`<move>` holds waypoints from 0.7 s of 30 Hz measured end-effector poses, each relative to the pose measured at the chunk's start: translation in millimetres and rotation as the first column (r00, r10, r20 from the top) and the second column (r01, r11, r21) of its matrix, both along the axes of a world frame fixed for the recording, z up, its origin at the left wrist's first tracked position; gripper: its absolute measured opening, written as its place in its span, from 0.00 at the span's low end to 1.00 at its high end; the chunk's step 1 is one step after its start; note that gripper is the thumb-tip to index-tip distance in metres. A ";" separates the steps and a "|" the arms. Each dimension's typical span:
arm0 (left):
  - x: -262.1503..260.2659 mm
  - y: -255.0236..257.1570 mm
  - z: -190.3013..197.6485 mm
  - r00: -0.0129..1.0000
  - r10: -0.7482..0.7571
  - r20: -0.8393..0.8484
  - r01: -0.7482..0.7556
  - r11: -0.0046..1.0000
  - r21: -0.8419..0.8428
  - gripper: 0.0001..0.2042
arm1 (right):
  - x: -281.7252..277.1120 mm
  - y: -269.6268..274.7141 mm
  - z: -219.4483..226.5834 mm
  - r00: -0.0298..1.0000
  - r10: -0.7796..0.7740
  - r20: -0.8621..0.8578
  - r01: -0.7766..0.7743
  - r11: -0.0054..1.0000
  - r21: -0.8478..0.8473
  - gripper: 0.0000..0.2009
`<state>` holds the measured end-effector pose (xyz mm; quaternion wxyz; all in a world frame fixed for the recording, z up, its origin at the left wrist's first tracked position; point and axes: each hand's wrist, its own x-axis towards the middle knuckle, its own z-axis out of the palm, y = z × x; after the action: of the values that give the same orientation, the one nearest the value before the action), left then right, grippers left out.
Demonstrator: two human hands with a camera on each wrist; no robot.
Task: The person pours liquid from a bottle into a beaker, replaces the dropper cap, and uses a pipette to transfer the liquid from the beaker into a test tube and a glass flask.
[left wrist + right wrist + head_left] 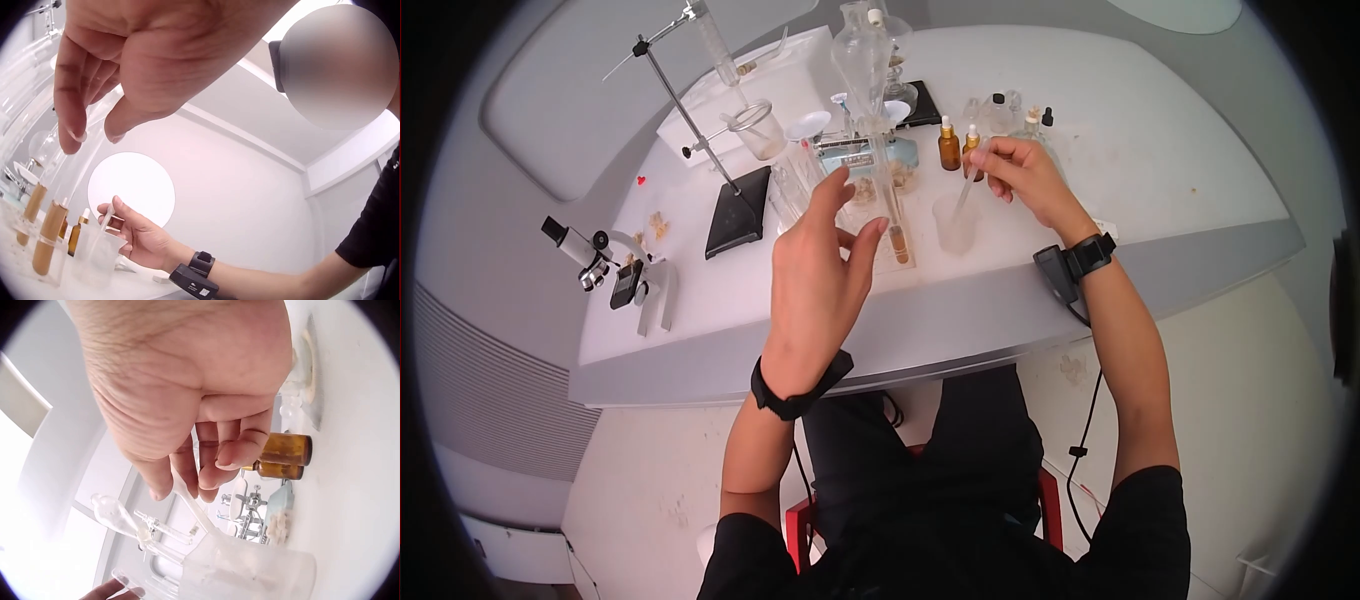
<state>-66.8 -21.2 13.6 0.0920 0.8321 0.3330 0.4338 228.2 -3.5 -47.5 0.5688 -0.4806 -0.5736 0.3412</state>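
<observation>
My right hand [1032, 185] pinches the top of a translucent plastic dropper [965, 195] between thumb and fingers. The dropper slants down into a frosted plastic beaker [953, 236] on the table. My left hand [812, 275] hovers beside a tall test tube [50, 240] with brown liquid at its bottom, thumb and fingers apart and gripping nothing. This tube stands upright in a clear rack [907, 263]. Behind it, in the left wrist view, is a second tube [31, 209] of brown liquid.
Brown dropper bottles [949, 150] stand behind the beaker, near small clear bottles [998, 112]. A blue balance [908, 153] and tall glassware [860, 60] are at the back. To the left are a retort stand [735, 215] and a microscope [658, 290].
</observation>
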 end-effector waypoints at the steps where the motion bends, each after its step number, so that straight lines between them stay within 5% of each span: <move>1: 2.9 0.7 -0.6 1.000 0.006 0.000 -0.006 1.000 -0.002 0.23 | -0.2 0.2 0.0 1.000 0.001 -0.004 -0.001 1.000 0.007 0.16; 3: 8.4 3.2 -3.5 1.000 -0.010 0.000 0.010 0.990 -0.140 0.22 | -0.1 1.3 -1.1 1.000 0.007 -0.010 -0.006 1.000 0.013 0.16; 21: 28.6 23.1 -20.0 0.989 -0.095 0.112 0.120 0.960 -0.253 0.09 | 0.4 0.8 -1.9 1.000 0.020 -0.011 -0.020 1.000 0.010 0.15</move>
<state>-38.2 1.9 -6.4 0.2399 0.8073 0.3362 0.4216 228.7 -2.7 -49.4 0.5710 -0.4701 -0.5771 0.3464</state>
